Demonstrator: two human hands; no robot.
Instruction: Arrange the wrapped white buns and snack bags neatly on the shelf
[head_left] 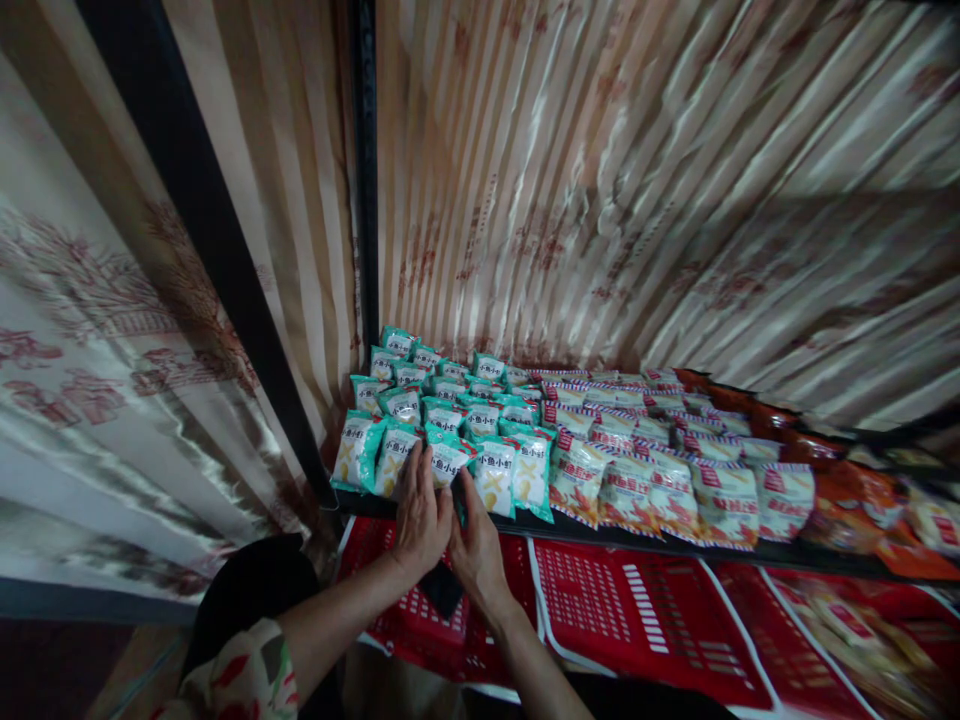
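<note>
My left hand [421, 515] lies with fingers stretched out against the front of the teal-and-white snack bags, over the gap between one bag [395, 462] and its neighbour [448, 458]. On that neighbour's right side is my right hand [478, 545], its fingers straight and pointing up, touching or nearly touching the bag's lower edge. Another teal snack bag [494, 475] stands upright just right of those fingertips. The bags sit in rows on a dark shelf. Below my wrists shows a dark flat object [441, 590], whose kind I cannot make out.
Striped snack bags [651, 495] continue the rows to the right, then orange packets [844, 500]. Under the shelf edge stand red plastic baskets [600, 590]; the far right one holds packets. A black post [217, 240] rises at left, and patterned curtains [525, 200] hang behind.
</note>
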